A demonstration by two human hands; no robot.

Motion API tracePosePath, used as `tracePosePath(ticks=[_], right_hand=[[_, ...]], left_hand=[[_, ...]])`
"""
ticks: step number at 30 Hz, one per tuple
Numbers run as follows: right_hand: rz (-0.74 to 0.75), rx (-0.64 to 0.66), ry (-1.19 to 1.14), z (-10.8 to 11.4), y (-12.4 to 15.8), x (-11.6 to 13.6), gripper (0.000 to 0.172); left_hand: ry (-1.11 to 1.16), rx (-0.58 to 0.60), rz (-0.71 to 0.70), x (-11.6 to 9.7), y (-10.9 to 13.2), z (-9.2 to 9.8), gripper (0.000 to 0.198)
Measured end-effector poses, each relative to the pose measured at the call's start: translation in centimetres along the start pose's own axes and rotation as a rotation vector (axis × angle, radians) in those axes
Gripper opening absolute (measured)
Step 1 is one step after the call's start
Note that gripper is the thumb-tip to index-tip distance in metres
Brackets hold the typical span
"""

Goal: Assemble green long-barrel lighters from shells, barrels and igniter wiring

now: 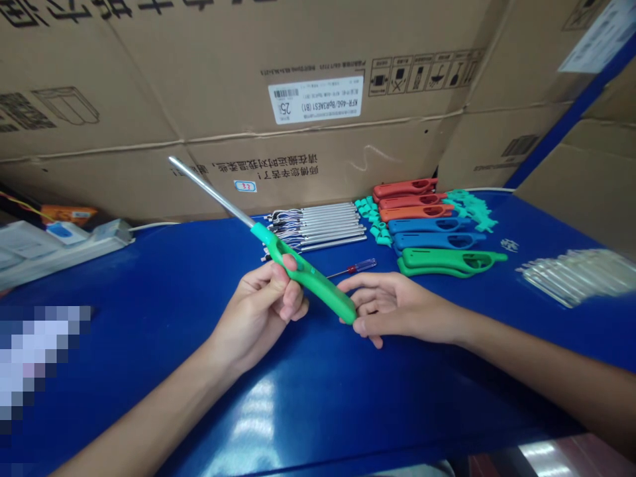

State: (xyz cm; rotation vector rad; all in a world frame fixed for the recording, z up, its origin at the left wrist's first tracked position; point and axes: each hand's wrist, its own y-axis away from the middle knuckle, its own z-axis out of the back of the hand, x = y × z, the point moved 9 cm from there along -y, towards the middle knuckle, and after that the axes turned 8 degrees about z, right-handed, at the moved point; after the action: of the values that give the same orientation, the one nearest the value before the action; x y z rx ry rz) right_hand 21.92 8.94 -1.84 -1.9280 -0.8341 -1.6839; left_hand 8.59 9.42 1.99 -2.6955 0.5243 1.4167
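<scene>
A green long-necked lighter with a bare metal tube pointing up and to the left is held over the blue table. My left hand is closed round its handle near the trigger hole. My right hand pinches the butt end of the handle with its fingertips. A small screwdriver with a clear handle lies on the table just behind the lighter.
Behind lie a row of metal tubes, a stack of red, orange, blue and green lighter shells, and small teal parts. Clear plastic pieces sit at right, a white power strip at left. Cardboard boxes wall the back.
</scene>
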Motion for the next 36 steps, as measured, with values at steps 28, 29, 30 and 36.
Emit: tracePosePath(ticks=[28,29,30,36], right_hand=[[-0.001,0.059,-0.182,-1.7,0.8,0.7,0.061],[-0.005,0.077,-0.237,-2.0,0.9,0.8,0.064],[-0.004,0.088,-0.293,-2.2,0.9,0.9,0.067],[-0.069,0.222,-0.501,-3.4,1.7,1.1,0.067]], left_hand=[[-0.674,-0.094,-0.028,1.2,0.2,-0.3,0.029],[-0.672,-0.099,-0.036,1.2,0.3,-0.4,0.030],[-0.663,-0.112,-0.046,1.2,0.3,-0.5,0.030],[-0.587,-0.111,0.029,1.9,0.1,0.1,0.029]])
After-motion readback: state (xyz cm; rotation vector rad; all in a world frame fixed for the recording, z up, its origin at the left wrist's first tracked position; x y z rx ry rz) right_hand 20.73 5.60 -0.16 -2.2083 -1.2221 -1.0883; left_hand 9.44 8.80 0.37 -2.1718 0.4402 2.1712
